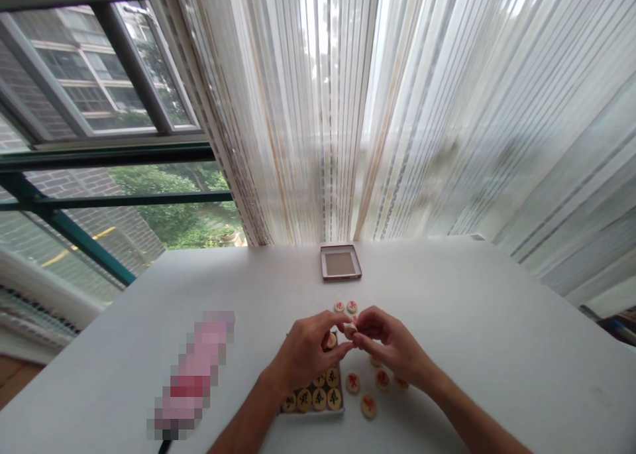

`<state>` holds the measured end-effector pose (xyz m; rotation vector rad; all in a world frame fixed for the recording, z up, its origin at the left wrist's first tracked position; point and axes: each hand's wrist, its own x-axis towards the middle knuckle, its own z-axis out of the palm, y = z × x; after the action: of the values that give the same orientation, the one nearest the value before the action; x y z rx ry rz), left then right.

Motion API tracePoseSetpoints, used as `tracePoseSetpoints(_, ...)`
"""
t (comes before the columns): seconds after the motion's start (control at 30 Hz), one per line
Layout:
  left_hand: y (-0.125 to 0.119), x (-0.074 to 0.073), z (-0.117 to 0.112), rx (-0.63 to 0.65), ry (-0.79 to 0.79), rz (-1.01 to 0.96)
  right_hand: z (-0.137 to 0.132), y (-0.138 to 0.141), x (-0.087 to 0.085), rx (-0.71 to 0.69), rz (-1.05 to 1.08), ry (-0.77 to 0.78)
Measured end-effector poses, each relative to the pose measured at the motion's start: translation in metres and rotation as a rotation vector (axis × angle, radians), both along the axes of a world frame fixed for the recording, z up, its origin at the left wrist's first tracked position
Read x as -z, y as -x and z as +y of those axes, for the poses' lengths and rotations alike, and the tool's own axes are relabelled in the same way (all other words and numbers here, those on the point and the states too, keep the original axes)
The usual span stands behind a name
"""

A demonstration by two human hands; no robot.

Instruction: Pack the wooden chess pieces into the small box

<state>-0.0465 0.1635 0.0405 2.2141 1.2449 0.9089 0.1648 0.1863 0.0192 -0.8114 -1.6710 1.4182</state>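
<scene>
In the head view my right hand [390, 341] pinches a round wooden Chinese chess piece [350, 331] between thumb and fingertips. My left hand [311, 348] is close on the other side, its thumb and index finger apart around the piece; whether they touch it I cannot tell. Under my left hand lies a shallow box [318, 413] holding rows of pieces with black characters [318, 398], partly hidden by the hand. Loose pieces with red characters lie about my right hand, among them one in front [368, 405] and another beside the box [352, 382].
Farther back on the white table [447, 295] lies a shallow, dark-rimmed box lid [341, 263]. Two red-lettered pieces [346, 306] sit beyond my hands. A blurred-out pink object [193, 374] rests at left. Striped curtains [338, 142] and a window [114, 109] stand behind.
</scene>
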Motion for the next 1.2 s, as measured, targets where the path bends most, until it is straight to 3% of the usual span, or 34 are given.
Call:
tracePoseSetpoints(0.47,0.007,-0.004,0.003,0.034,0.208,-0.202,-0.005,0.003,-0.002,0.075,-0.019,-0.044)
tracePoseSetpoints(0.63,0.007,-0.002,0.004,0.019,0.246,-0.26,-0.005,0.001,-0.003,0.035,-0.04,-0.156)
tracePoseSetpoints(1.2,0.007,-0.001,0.006,0.022,0.325,-0.32,-0.012,0.007,-0.005,0.121,-0.064,-0.528)
